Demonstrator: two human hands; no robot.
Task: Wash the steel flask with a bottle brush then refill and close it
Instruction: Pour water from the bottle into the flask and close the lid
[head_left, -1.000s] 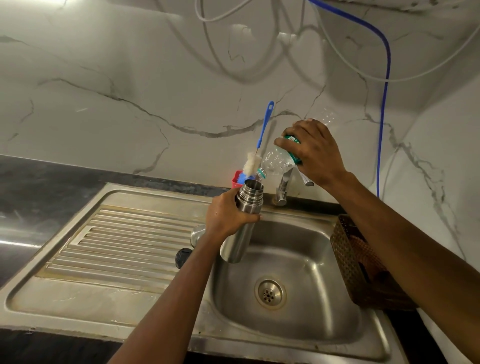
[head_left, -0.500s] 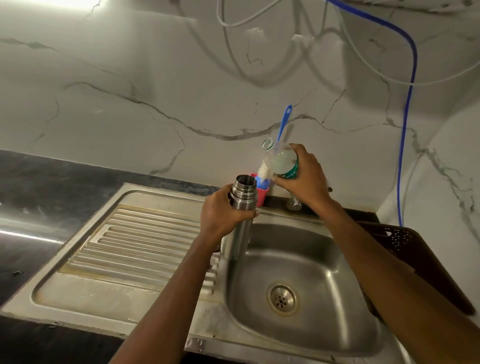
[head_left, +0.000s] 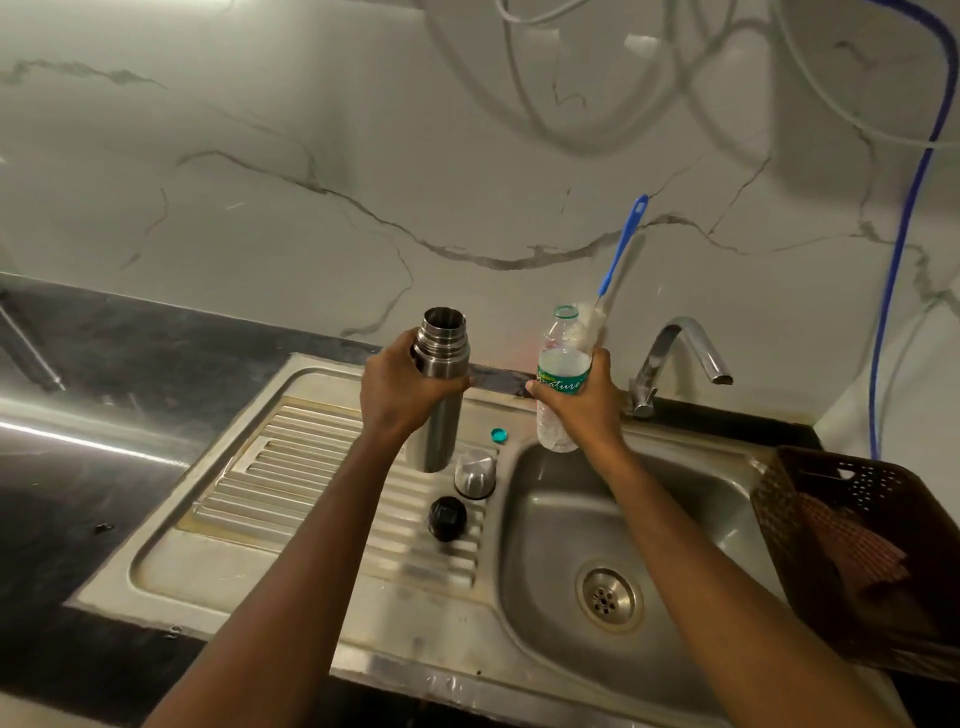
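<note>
Veined marble wall behind, a dark bench (head_left: 67, 519) on the left, and a steel sink (head_left: 691, 499) set into it. Against a second ago, I see the pouring is over. Then the plastic bottle (head_left: 563, 364) was tipped with its mouth at the steel flask (head_left: 441, 384). Now it stands upright and uncapped in the right hand (head_left: 582, 402), whose fingers wrap round the green label, with its base over the basin's far left rim. Flask and bottle are apart, side by side. The flask has gone left, from the basin's edge to over the ribbed drainboard (head_left: 291, 467). The left hand (head_left: 402, 389) grips it just under the threaded neck, upright and with its mouth open. I cannot tell whether its base touches the drainboard.

Around them, the bottle brush (head_left: 621, 249) leans on the wall behind the bottle, blue handle up, white bristles behind the bottle's neck. A small green cap (head_left: 498, 435) lies on the sink's deck between flask and bottle. Just right of the flask's base stands a steel cup lid (head_left: 474, 473), and nearer me a black stopper (head_left: 447, 517), both on the drainboard. The tap (head_left: 680, 353) rises right of the right hand. A brown basket (head_left: 779, 519) holding a reddish cloth (head_left: 852, 551) sits at the basin's right edge, and a blue hose (head_left: 904, 208) hangs down the wall above it.
</note>
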